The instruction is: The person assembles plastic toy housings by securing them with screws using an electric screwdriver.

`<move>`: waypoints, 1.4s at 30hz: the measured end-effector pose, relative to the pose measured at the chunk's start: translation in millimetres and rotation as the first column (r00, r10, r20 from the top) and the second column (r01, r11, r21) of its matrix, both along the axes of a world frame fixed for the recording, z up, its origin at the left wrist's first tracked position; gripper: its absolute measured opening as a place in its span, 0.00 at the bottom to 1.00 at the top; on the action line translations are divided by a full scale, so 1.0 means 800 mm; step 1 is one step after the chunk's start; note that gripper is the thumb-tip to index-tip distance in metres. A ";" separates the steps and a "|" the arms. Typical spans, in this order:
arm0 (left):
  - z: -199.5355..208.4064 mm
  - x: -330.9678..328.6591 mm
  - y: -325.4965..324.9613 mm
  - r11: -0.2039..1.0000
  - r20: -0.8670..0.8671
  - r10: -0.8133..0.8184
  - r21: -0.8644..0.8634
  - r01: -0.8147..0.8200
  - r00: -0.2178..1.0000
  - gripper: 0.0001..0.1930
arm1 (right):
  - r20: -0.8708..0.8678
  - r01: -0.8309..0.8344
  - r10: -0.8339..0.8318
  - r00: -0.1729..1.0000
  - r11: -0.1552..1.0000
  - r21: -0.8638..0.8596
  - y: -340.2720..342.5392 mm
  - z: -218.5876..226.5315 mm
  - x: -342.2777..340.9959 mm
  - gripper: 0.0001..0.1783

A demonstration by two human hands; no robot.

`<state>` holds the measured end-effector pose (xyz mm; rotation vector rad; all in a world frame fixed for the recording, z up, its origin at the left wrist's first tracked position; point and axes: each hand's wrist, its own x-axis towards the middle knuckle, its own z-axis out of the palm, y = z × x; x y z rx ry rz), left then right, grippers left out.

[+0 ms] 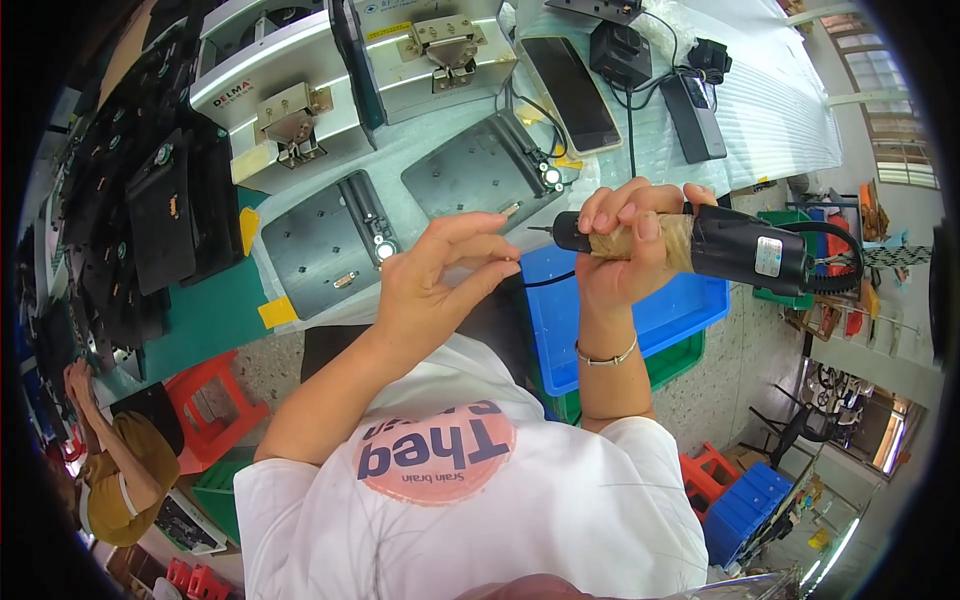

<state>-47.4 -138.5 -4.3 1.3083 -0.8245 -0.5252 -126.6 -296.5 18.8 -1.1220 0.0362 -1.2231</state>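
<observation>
My right hand (625, 235) is wrapped round a black electric screwdriver (735, 248) with tan tape on its grip. The tool lies level, its thin bit pointing left toward my left hand (445, 268). That left hand has thumb and index finger bent together in a pinch; anything between them is too small to name. Beyond the hands, two black flat panels rest on the table: a left panel (315, 250) and a right panel (470, 170). Each carries a round silver lock-like part and a small metal piece. The bit touches neither panel.
Two silver metal boxes with clamps, a left box (245, 105) and a right box (395, 75), stand at the back. A phone (570, 92) and a power bank (692, 118) lie far right. A blue tray (640, 335) sits below my right hand. Black panels (175, 215) pile up left, near another person (125, 465).
</observation>
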 end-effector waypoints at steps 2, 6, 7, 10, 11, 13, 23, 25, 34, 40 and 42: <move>0.001 0.000 0.001 1.000 0.035 -0.001 0.014 0.000 0.999 0.22 | -0.041 0.012 -0.014 0.999 0.999 -0.053 -0.004 -0.003 -0.003 0.25; 0.004 0.001 0.001 1.000 0.264 0.023 -0.016 -0.019 0.964 0.22 | -0.056 0.015 -0.018 0.998 0.999 -0.043 -0.003 0.002 -0.005 0.24; 0.004 0.001 0.001 0.999 0.313 0.038 -0.036 -0.028 0.949 0.23 | -0.058 0.017 -0.020 0.998 0.999 -0.044 -0.002 0.002 -0.004 0.24; 0.002 0.001 0.002 0.998 0.279 0.050 -0.055 -0.036 0.959 0.24 | -0.067 0.019 -0.022 0.998 0.999 -0.047 0.000 0.003 -0.005 0.24; 0.002 0.000 0.002 0.998 0.280 0.051 -0.057 -0.036 0.959 0.24 | -0.074 0.018 -0.022 0.997 0.999 -0.047 0.001 0.003 -0.005 0.24; 0.002 -0.004 0.005 0.999 0.109 0.022 -0.036 -0.019 0.994 0.24 | -0.069 0.017 -0.018 0.997 1.000 -0.015 0.003 0.005 -0.005 0.25; 0.008 -0.007 0.012 0.994 -0.260 -0.105 -0.009 0.106 0.960 0.27 | -0.099 0.026 -0.023 0.995 0.999 0.032 0.009 0.007 -0.005 0.27; 0.005 -0.008 0.012 0.990 -0.361 -0.135 -0.089 0.110 0.923 0.29 | -0.098 0.021 -0.017 0.995 0.999 0.037 0.011 0.007 -0.005 0.27; 0.011 -0.002 0.013 0.979 -0.516 -0.203 -0.121 0.164 0.832 0.31 | -0.118 0.017 -0.011 0.993 0.998 0.054 0.013 0.008 -0.001 0.28; 0.012 0.000 0.012 0.975 -0.551 -0.224 -0.120 0.189 0.804 0.30 | -0.132 0.012 -0.003 0.991 0.997 0.070 0.013 0.006 0.000 0.28; 0.013 0.000 0.012 0.974 -0.547 -0.226 -0.111 0.198 0.806 0.30 | -0.133 0.014 -0.005 0.991 0.998 0.065 0.013 0.005 0.000 0.28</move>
